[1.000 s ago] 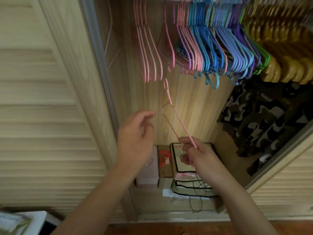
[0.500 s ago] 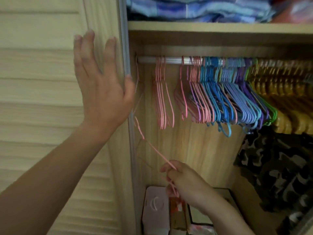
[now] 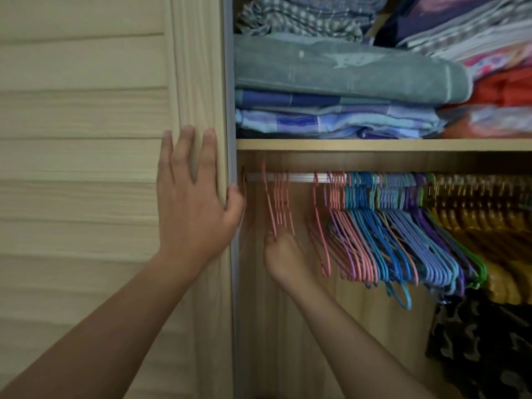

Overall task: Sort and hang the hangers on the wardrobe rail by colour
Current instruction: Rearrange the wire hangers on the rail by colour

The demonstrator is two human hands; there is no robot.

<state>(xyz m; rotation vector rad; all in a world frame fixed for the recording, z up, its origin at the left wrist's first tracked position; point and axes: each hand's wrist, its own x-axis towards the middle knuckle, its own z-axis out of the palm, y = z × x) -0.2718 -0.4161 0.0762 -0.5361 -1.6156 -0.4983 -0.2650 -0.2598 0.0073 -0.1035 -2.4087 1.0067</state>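
1. Pink hanger (image 3: 269,208) – thin wire, pale pink, hook raised above the wardrobe rail (image 3: 299,177) at its left end, body tilted down to the right hand (image 3: 283,254). Whether the hook is seated on the rail cannot be told.
2. Right hand – fingers curled up around the hanger's lower part, pinching it from below; the grip point is partly hidden by the hand itself.
3. Step in hand, as judged – hanging a pink hanger beside the small pink group (image 3: 282,197) at the rail's left end, which keeps pinks together.
4. Next move, as judged – lower the hook over the rail, confirm it catches, then release; the thin wire looks apt to swing or snag its neighbours.
5. Rail contents – more pink hangers (image 3: 335,220) further right with a gap between, then blue hangers (image 3: 383,226), purple and green ones, and wooden hangers (image 3: 489,214) at the far right. Some pinks sit mixed among the blues, so sorting looks unfinished.
6. Left hand (image 3: 193,203) – fingers straight and spread, palm flat on the louvred door (image 3: 86,139), thumb wrapped round its edge; it holds nothing.
7. Surroundings – folded textiles (image 3: 339,82) on the shelf above the rail; a camouflage garment (image 3: 483,341) hangs lower right.
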